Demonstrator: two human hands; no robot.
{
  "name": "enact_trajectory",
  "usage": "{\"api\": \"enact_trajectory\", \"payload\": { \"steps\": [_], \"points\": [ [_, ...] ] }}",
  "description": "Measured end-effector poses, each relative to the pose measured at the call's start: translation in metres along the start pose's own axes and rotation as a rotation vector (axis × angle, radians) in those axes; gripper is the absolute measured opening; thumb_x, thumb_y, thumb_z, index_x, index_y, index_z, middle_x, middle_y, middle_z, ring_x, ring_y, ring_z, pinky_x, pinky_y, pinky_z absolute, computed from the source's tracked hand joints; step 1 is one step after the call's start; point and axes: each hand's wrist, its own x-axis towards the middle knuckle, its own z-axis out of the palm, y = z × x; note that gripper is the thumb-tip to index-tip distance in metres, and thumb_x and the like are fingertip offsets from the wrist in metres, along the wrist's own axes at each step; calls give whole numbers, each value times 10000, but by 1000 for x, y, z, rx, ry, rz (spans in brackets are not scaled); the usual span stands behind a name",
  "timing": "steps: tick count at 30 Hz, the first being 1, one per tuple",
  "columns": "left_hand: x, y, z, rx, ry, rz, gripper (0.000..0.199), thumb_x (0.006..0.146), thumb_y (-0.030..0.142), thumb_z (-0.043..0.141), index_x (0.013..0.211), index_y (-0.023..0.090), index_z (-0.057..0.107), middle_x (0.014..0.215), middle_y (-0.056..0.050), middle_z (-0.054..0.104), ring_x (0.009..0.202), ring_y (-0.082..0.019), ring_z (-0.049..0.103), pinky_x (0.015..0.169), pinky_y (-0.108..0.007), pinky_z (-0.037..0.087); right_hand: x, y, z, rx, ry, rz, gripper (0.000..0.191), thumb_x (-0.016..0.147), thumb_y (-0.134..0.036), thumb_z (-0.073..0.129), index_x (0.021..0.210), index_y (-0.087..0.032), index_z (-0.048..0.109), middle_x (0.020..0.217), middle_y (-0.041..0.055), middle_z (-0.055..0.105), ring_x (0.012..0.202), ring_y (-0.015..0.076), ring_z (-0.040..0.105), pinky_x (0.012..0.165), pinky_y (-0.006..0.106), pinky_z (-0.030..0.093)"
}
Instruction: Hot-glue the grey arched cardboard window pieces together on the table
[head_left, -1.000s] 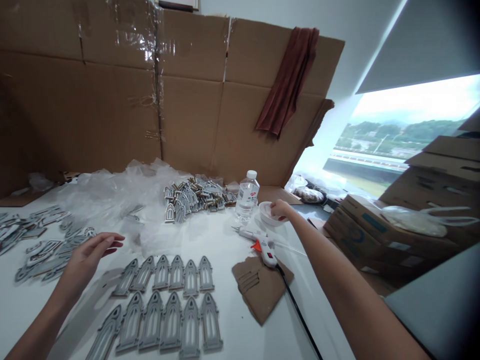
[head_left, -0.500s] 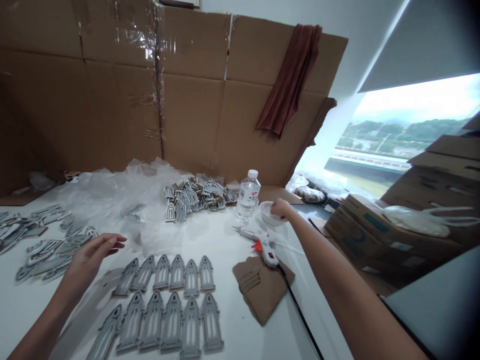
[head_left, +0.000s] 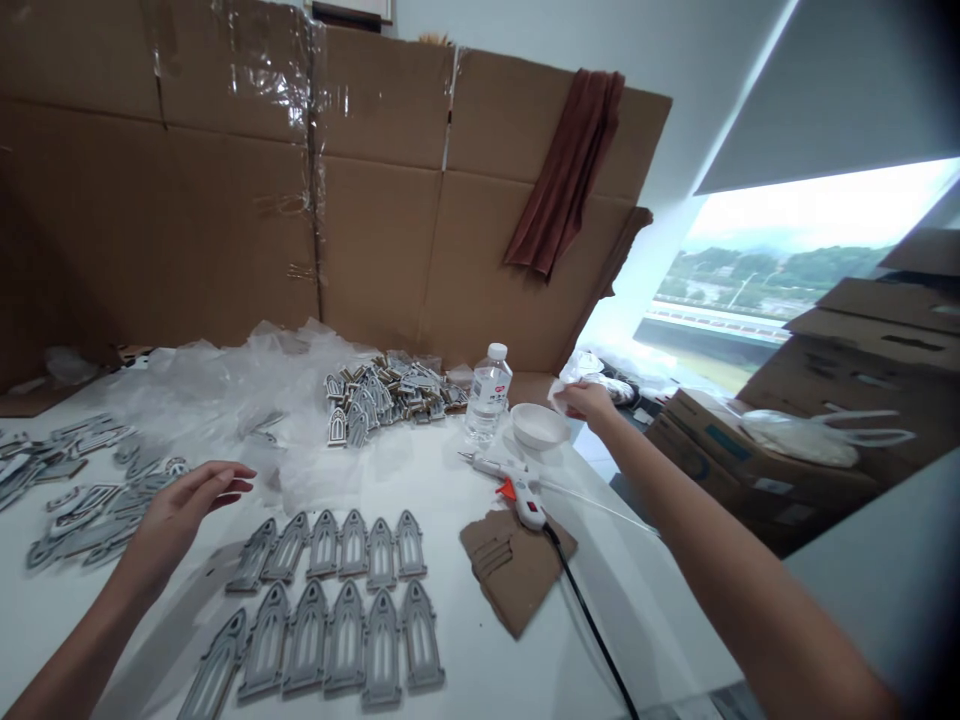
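Observation:
My right hand (head_left: 589, 400) is closed with its fingers pinched on a thin whitish, crumpled piece (head_left: 557, 396), just right of the white bowl (head_left: 540, 428). What exactly the piece is I cannot make out. My left hand (head_left: 196, 492) hovers over the table's left side, fingers loosely stretched, holding nothing. Near it lie two rows of grey arched window-shaped pieces (head_left: 346, 640). A white glue gun (head_left: 529, 505) with an orange trigger rests beside a cardboard scrap (head_left: 517, 570). Next to the bowl stands a clear water bottle (head_left: 487, 395).
Loose grey pieces (head_left: 90, 510) lie at the left, and another heap (head_left: 397, 390) sits farther back. Clear plastic wrap (head_left: 225, 390) spreads between them. A tall cardboard wall (head_left: 375, 240) with a brown cloth (head_left: 570, 170) closes the back. Boxes (head_left: 705, 450) stand at the right.
My right hand has come out of the bowl and moved right, with a whitish piece in its fingers. The view has shifted slightly. My left hand stays about where it was.

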Motion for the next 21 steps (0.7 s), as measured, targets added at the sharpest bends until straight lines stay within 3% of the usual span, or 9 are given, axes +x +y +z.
{"api": "enact_trajectory", "payload": {
  "steps": [4,7,9,11,13,15,18,21],
  "points": [
    [13,14,-2,-318,-62,-31,268,790,468,656,879,217,686,974,-32,714,961,-236,669,865,-334,567,-66,-22,-20,212,-49,-51,300,928,-269,524,1191,-129,558,1042,108,659,867,154,650,676,215,535],
    [19,33,8,-572,-130,-126,196,805,383,637,900,215,668,945,-36,728,922,-242,691,848,-376,573,-134,-45,-10,337,-168,-169,295,891,-303,559,1152,-169,595,1073,96,673,947,179,658,641,181,521],
    [17,45,19,-634,-281,-197,247,837,377,594,1012,211,648,1046,-69,718,945,-251,694,841,-378,565,-178,-66,11,413,-275,-243,330,834,-358,616,1115,-185,623,1026,92,683,901,192,672,590,195,512],
    [12,54,30,-588,-463,-265,347,860,358,582,1170,203,588,1152,-117,687,969,-266,695,836,-375,553,-218,-90,40,661,-459,-307,461,740,-396,701,1144,-196,603,973,85,674,857,208,677,531,211,483],
    [5,57,39,-565,-674,-300,430,881,366,573,1271,193,519,1194,-158,661,975,-285,694,829,-384,543,-250,-114,72,808,-588,-331,519,690,-361,734,1163,-210,584,889,54,657,797,188,669,505,210,463],
    [-1,53,43,-571,-804,-318,442,883,345,586,1286,184,504,1178,-171,663,978,-296,694,847,-399,531,-272,-134,105,870,-659,-362,512,666,-305,730,1147,-219,575,825,15,636,705,146,636,502,217,476],
    [-5,38,37,-598,-825,-326,331,871,304,620,1168,166,573,1064,-142,700,978,-293,698,870,-396,525,-292,-152,149,839,-701,-403,406,680,-268,672,1066,-203,566,773,-17,612,573,103,579,474,224,481],
    [-3,21,22,-567,-775,-346,313,853,258,663,1138,150,592,1012,-126,716,937,-244,712,869,-352,535,-302,-158,180,784,-657,-463,277,710,-248,610,978,-198,559,766,-15,605,590,114,589,476,226,480]
  ]
}}
